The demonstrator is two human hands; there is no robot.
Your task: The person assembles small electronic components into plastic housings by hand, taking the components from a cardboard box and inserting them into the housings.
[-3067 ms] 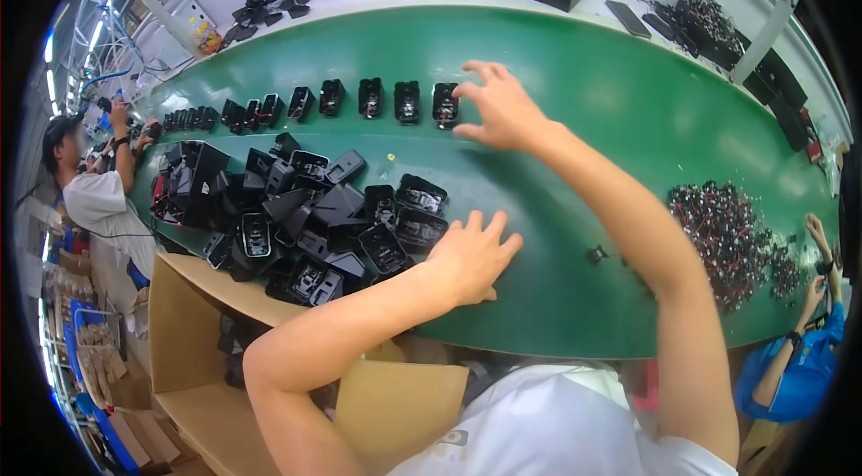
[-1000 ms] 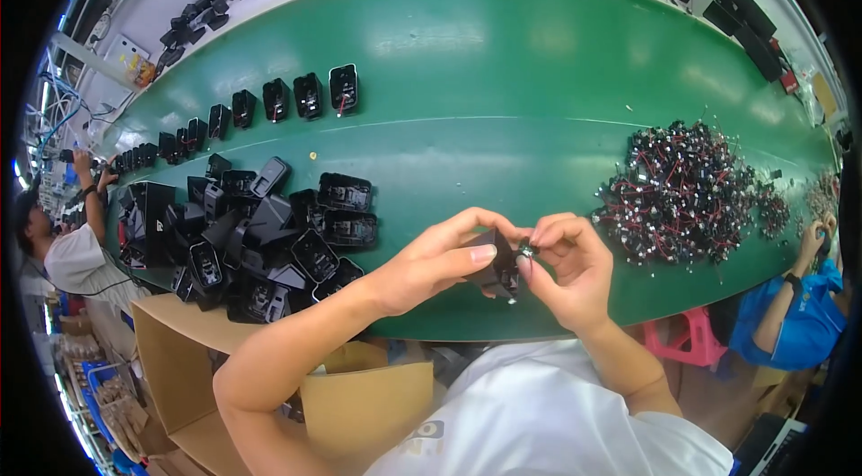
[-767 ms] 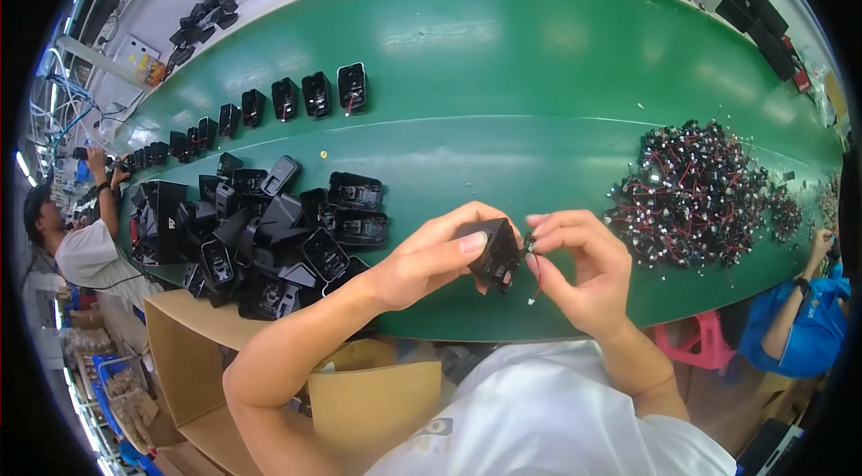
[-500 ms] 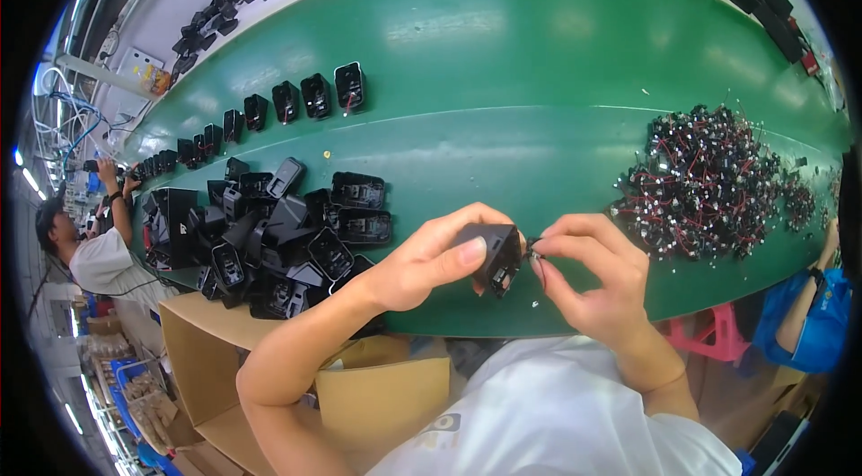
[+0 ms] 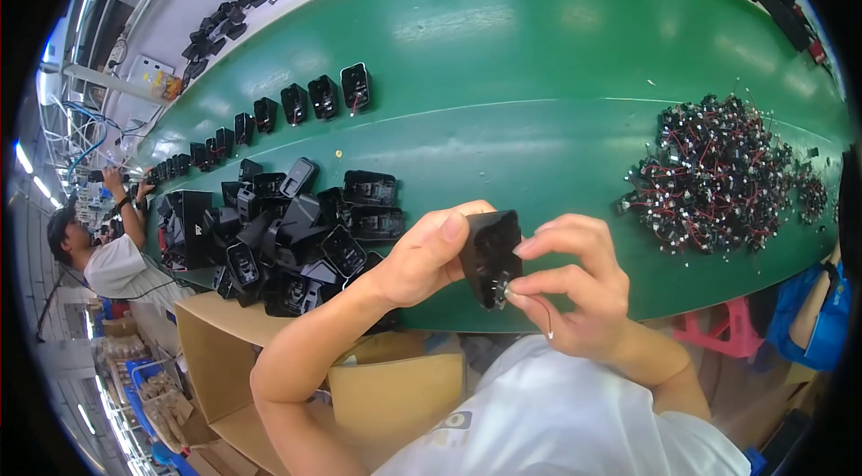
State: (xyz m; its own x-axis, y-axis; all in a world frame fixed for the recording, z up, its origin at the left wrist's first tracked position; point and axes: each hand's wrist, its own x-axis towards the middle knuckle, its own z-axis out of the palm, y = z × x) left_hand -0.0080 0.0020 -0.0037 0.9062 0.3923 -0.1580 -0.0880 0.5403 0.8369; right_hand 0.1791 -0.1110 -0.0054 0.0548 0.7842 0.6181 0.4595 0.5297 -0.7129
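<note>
Gripping black, box-shaped plastic housing [image 5: 492,251] in L hand [image 5: 420,259], up over near edge of green, smooth-topped desk [image 5: 503,36], w/ thumb on housing's upper L side & fingers mostly hidden behind. Pinching small silvery-and-dark electrical part [image 5: 504,288] btwn thumb & fingertips of R hand [image 5: 582,296], right at housing's lower R end; can't tell if seated inside or only touching. Trailing thin reddish wire [image 5: 545,311] w/ pale end, below & R of housing. Judging key relation: long axis of housing approx up-down, tilted a little, w/ dark hollow seemingly turned to view; R hand nearer to lower end, L hand to upper L side.

Vs. 0.5 s ago: housing turned from side-on to hollow-on; part brought in from just R of housing to its lower end; R hand shifted L w/ it. No clear change in long row of black open housings [image 5: 323,97], up-L of held housing, in jumbled pile of black plastic shells [image 5: 300,217], L of it, or in big tangle of black, red-wired parts [image 5: 716,175], well R.
</note>
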